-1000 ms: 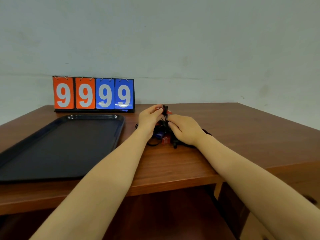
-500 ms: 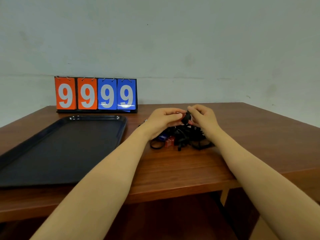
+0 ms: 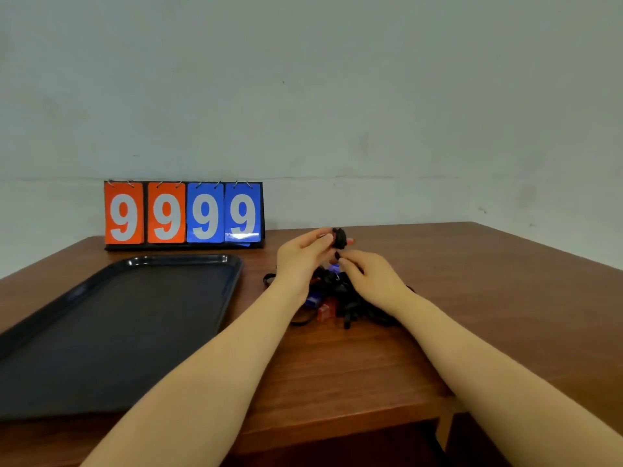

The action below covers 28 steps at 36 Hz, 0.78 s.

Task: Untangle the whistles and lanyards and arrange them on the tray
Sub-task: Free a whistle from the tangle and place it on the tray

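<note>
Both hands work a tangle of whistles and lanyards on a wooden table.

Left of the left hand lies the black tray; under both hands sits the tangle. The left hand pinches a raised black whistle; the right hand pinches a lanyard strand below it.

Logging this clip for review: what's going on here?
A person is working on a tangle of whistles and lanyards on a wooden table. The left hand holds a black whistle raised above the pile; the right hand pinches a cord just below it. The black tray beside them holds nothing yet.
</note>
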{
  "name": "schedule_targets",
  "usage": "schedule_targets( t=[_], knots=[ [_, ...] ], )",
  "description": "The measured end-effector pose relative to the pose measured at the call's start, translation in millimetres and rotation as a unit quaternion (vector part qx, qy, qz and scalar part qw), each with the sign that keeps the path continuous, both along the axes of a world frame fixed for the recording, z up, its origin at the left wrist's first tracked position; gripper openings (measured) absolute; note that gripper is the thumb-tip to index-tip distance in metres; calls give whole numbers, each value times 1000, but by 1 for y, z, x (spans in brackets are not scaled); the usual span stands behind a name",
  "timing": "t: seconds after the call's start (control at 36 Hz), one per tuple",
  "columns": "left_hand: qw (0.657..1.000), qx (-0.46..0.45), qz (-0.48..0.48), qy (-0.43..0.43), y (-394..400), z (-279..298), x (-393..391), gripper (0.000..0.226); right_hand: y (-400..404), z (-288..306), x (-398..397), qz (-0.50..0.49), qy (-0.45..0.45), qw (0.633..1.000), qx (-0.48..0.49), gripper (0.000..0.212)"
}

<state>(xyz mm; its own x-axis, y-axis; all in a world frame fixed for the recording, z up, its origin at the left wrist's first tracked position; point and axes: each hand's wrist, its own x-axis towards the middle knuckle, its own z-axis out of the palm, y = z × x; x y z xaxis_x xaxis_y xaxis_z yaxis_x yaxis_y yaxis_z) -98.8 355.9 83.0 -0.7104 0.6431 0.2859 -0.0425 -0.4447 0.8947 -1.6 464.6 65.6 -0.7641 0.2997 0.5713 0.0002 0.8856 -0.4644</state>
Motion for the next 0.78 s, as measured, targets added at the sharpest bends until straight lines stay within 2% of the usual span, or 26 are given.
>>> schedule_targets(
  t=[0.11,0.31,0.39,0.47,0.67,0.78],
  knots=[
    [985,-72,115,103,2,0,-4,16,-3,3,1,-2,-14,1000,19,27],
    [949,-138,178,220,2,0,-11,23,0,4,-2,-13,25,1000,-7,21],
    [943,-154,198,217,1,0,-17,23,0,5,-2,-27,53,998,-30,16],
    [953,-144,187,188,1,1,-18,24,1,6,-1,-40,79,994,-57,13],
    [952,-169,96,236,-1,4,-9,20,4,8,5,-52,151,973,-166,16],
    [980,-123,-24,155,-4,6,-7,21,5,14,7,-54,174,951,-251,22]
  ],
)
